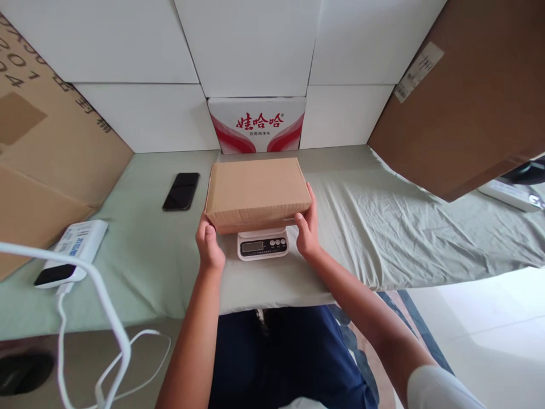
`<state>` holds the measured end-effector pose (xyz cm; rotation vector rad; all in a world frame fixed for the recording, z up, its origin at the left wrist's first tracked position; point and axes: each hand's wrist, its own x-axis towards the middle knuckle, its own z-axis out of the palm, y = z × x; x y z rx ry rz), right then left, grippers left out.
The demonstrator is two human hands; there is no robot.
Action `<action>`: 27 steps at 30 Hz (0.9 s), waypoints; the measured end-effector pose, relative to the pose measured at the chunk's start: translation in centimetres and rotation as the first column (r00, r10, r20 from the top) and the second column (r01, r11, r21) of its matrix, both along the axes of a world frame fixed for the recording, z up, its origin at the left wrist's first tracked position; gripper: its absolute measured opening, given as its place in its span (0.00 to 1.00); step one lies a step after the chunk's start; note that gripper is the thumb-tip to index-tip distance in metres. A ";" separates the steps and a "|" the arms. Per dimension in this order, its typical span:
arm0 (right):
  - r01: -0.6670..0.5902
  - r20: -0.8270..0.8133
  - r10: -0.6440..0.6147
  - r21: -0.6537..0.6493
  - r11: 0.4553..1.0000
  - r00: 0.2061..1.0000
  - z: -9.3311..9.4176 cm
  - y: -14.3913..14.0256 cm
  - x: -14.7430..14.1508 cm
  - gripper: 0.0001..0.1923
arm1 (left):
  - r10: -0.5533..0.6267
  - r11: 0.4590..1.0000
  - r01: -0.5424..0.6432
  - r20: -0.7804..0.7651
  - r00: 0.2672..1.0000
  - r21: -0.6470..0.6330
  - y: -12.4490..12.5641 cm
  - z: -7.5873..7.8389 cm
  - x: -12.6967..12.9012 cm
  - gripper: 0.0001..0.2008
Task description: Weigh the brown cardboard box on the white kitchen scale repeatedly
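A closed brown cardboard box (258, 187) is held level between my two hands, over a small white digital kitchen scale (263, 245). My left hand (209, 245) grips the box's near left corner, thumb up at the front and the other fingers mostly hidden along the side. At the near right corner, my right hand (307, 227) has its thumb at the front and fingers along the right side. The scale's display looks blank, and its buttons face me. Its platform is mostly hidden under the box, so I cannot tell whether the two touch.
A black phone (181, 191) lies left of the box. Further left sits a white power bank (73, 253) with a white cable (102, 284). Behind stands a white-and-red carton (259, 125). Large cardboard panels (443, 108) flank the green cloth (357, 227) on both sides.
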<state>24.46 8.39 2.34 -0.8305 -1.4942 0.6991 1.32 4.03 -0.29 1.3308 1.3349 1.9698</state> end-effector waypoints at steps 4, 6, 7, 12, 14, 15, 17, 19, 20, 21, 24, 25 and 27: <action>-0.012 -0.032 0.012 0.004 1.000 0.999 1.0 0.4 -0.1 0.43 | -0.033 0.998 0.033 0.001 0.999 0.052 0.6 0.6 -0.2 0.33; 0.001 -0.001 -0.001 0.030 1.000 1.000 2.0 1.3 -0.3 0.42 | -0.042 0.994 0.043 -0.007 0.999 0.097 2.1 1.7 -0.9 0.33; 0.012 0.020 -0.013 0.050 0.999 1.000 2.5 2.0 -0.5 0.41 | -0.047 0.992 0.048 -0.009 0.999 0.120 3.1 2.3 -1.5 0.32; 0.032 -0.008 -0.031 0.159 0.987 0.999 3.3 7.9 -2.1 0.41 | -0.079 0.990 0.071 0.061 0.995 0.122 10.1 3.9 -3.7 0.35; 0.013 -0.026 -0.008 0.166 0.986 1.000 2.1 10.3 -2.5 0.44 | -0.048 0.994 0.039 0.085 0.995 0.105 12.2 3.3 -3.7 0.37; 0.006 -0.027 -0.002 0.154 0.988 1.000 1.4 11.4 -2.6 0.45 | -0.025 0.996 0.017 0.088 0.996 0.089 12.9 2.7 -3.5 0.38; 0.011 -0.041 -0.006 0.131 0.991 0.999 -0.2 12.8 -2.7 0.46 | -0.008 0.999 0.005 0.077 0.997 0.049 13.7 1.5 -3.2 0.40; 0.011 -0.059 -0.004 0.110 0.994 0.998 -1.4 13.5 -2.6 0.43 | -0.020 0.999 0.018 0.062 0.998 0.029 14.0 0.3 -3.1 0.38; 0.010 -0.073 -0.002 0.102 0.995 0.997 -1.7 13.7 -2.6 0.41 | -0.026 0.999 0.024 0.058 0.998 0.026 14.0 -0.2 -3.1 0.37; 0.008 -0.087 0.000 0.093 0.996 0.996 -1.9 13.7 -2.6 0.39 | -0.028 0.999 0.027 0.058 0.998 0.025 14.1 -0.6 -3.2 0.36; -0.005 -0.112 0.012 0.064 0.998 0.994 -1.8 13.7 -2.6 0.35 | -0.043 0.999 0.041 0.097 0.994 0.029 14.4 -1.5 -3.5 0.33; -0.008 -0.117 0.014 0.051 0.999 0.993 -1.7 13.7 -2.7 0.34 | -0.060 0.998 0.057 0.124 0.990 0.027 14.5 -1.7 -3.5 0.32; -0.008 -0.127 0.010 0.014 1.000 0.992 -1.6 13.7 -2.7 0.33 | -0.097 0.995 0.096 0.179 0.979 0.013 14.9 -2.0 -3.5 0.33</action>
